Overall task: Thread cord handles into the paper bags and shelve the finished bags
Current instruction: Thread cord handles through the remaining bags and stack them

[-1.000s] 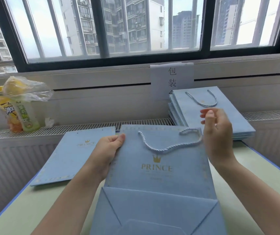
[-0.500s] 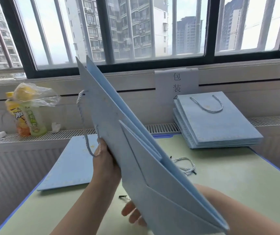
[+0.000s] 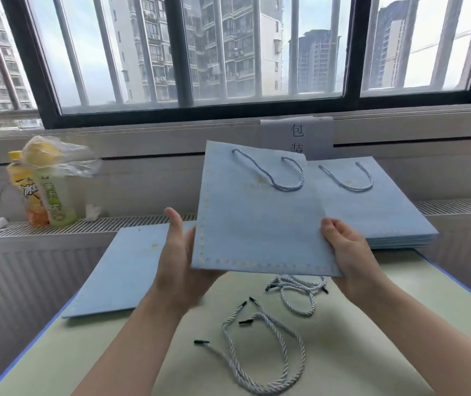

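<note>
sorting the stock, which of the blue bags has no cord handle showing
The flat bag lying on the table's left side, beside the left hand. The held bag and the top bag of the right stack each show a cord loop.

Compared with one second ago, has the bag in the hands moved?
Yes. The held bag has been lifted off the table and carried to the right, toward the stack of finished bags, whose left part it now overlaps.
</note>
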{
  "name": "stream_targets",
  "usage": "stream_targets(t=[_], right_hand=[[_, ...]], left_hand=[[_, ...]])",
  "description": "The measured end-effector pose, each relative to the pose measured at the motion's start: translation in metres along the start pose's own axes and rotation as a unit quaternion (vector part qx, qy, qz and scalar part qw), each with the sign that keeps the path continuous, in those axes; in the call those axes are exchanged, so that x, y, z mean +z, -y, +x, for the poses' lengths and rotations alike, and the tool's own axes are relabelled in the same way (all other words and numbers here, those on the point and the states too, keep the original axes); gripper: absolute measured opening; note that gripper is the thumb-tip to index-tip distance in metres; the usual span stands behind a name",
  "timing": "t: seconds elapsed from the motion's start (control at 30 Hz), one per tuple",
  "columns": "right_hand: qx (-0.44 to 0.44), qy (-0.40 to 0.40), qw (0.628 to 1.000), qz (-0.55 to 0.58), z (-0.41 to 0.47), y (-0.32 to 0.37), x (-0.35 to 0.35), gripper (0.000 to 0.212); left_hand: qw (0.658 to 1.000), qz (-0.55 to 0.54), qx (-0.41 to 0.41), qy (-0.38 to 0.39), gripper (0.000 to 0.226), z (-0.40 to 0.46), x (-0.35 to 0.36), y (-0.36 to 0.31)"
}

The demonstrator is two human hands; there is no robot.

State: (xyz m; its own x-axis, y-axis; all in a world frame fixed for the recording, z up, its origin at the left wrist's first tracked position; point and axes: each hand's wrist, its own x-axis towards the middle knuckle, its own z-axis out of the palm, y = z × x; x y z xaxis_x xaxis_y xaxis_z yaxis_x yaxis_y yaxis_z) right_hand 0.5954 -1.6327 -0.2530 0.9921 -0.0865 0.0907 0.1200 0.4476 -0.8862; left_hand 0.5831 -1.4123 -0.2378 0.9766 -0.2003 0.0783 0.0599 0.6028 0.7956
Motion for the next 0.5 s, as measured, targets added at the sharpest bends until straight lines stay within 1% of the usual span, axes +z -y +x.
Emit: stream_targets(t=[0.03, 0.07, 0.1, 0.13, 0.17, 0.2, 0.23, 0.27, 0.33, 0.37, 0.4, 0.43, 0.5], right_hand=[[-0.001, -0.019, 1.000, 0.009, 0.003, 0.003, -0.003, 0.021], [0.005, -0.031, 0.999, 0.030, 0.003, 0.006, -0.005, 0.024], [0.028, -0.031, 0.996, 0.074, 0.005, 0.007, -0.007, 0.029], [0.058, -0.020, 0.989, 0.137, 0.005, 0.009, -0.008, 0.033], [0.084, 0.001, 0.976, 0.199, 0.006, 0.009, -0.009, 0.035], [0.102, 0.034, 0.966, 0.235, 0.003, 0.012, -0.007, 0.033], [0.111, 0.074, 0.963, 0.234, 0.001, 0.013, -0.006, 0.026], [0.110, 0.122, 0.966, 0.198, -0.003, 0.013, -0.002, 0.025], [0.103, 0.229, 0.963, 0.093, -0.010, 0.004, 0.006, 0.045], [0.104, 0.272, 0.955, 0.053, -0.015, -0.003, 0.010, 0.046], [0.107, 0.287, 0.952, 0.027, -0.020, -0.009, 0.015, 0.041], [0.111, 0.271, 0.956, 0.013, -0.024, -0.015, 0.019, 0.035], [0.110, 0.191, 0.975, 0.014, -0.025, -0.021, 0.026, 0.020]], left_hand=[[0.998, 0.057, -0.006, 0.039, 0.060, -0.005, 0.005, 0.000], [0.992, 0.119, -0.007, 0.042, 0.049, -0.005, 0.005, 0.002], [0.987, 0.160, -0.007, 0.015, 0.036, -0.003, 0.003, 0.005], [0.985, 0.174, -0.001, -0.020, 0.026, -0.001, 0.002, 0.008], [0.986, 0.161, 0.001, -0.045, 0.020, 0.000, 0.003, 0.010], [0.990, 0.131, 0.008, -0.059, 0.017, 0.002, 0.002, 0.010], [0.994, 0.091, 0.018, -0.066, 0.017, 0.002, 0.003, 0.010], [0.995, 0.066, 0.028, -0.070, 0.018, 0.003, 0.003, 0.011], [0.995, 0.058, 0.046, -0.063, 0.020, 0.003, 0.003, 0.013], [0.995, 0.081, 0.045, -0.043, 0.022, 0.002, 0.005, 0.015], [0.992, 0.118, 0.040, -0.023, 0.024, 0.001, 0.006, 0.018], [0.986, 0.162, 0.038, -0.003, 0.026, 0.000, 0.007, 0.022], [0.970, 0.240, 0.040, 0.020, 0.029, 0.000, 0.007, 0.027]])
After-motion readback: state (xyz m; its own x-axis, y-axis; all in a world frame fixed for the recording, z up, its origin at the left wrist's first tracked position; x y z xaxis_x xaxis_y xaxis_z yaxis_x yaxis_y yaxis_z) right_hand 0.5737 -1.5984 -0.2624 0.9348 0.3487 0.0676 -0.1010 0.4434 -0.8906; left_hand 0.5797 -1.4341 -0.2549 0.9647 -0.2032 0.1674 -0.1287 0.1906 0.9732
